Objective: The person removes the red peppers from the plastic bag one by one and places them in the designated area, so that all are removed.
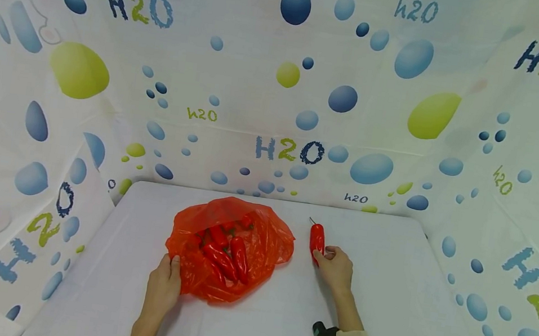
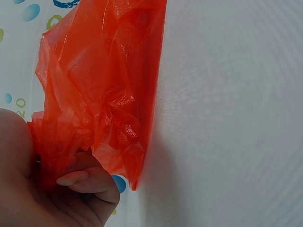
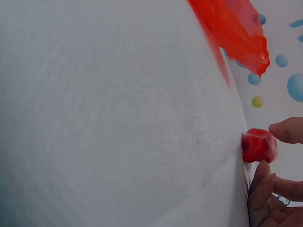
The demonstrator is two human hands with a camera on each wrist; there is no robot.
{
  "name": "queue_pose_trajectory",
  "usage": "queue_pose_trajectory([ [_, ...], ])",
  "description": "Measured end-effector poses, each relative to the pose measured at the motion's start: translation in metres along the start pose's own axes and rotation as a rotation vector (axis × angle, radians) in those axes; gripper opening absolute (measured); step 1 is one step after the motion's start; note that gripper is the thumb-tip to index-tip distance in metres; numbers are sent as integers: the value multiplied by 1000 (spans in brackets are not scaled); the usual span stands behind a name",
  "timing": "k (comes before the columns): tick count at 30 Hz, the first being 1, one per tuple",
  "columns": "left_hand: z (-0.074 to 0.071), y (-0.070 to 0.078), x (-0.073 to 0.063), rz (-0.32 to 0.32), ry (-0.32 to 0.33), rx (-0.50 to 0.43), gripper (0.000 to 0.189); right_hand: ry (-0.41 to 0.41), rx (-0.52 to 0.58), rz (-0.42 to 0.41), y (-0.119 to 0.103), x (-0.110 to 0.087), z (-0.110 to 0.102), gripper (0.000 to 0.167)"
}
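Note:
A thin red plastic bag (image 1: 263, 218) lies with its mouth spread, and several glossy red chili peppers (image 1: 220, 258) show inside it. My left hand (image 1: 165, 285) grips the bag's near left edge, the film bunched between thumb and curled fingers in the left wrist view. To the right of the bag, one red chili pepper (image 1: 317, 238) lies on the white table, its thin stem pointing away from me. The thumb and fingers of my right hand (image 1: 336, 269) pinch its near end from both sides. In the right wrist view this pepper (image 3: 259, 145) is seen end-on between them.
The white table (image 1: 386, 251) ends at a patterned backdrop (image 1: 241, 73) printed with blue and green drops, which rises behind and on both sides. Black wrist devices (image 1: 324, 332) sit at both wrists.

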State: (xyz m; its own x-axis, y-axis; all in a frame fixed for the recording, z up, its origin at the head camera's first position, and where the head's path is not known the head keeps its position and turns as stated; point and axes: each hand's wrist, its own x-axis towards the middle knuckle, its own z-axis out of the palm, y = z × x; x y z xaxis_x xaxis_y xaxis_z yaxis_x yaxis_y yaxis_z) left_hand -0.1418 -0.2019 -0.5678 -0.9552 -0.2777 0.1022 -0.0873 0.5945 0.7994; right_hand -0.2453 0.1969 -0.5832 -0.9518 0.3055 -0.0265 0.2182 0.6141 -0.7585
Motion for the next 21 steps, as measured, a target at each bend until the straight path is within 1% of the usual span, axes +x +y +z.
queue_pose_trajectory([
  [6,1,-2,0,8,6,7,25,25,7,-17,-3,-6,-2,46],
  [14,1,-3,-1,9,-8,-6,27,77,77,-33,-13,-13,-7,45],
  [21,1,-2,0,18,5,-6,26,77,109,-99,-24,-13,-14,41],
])
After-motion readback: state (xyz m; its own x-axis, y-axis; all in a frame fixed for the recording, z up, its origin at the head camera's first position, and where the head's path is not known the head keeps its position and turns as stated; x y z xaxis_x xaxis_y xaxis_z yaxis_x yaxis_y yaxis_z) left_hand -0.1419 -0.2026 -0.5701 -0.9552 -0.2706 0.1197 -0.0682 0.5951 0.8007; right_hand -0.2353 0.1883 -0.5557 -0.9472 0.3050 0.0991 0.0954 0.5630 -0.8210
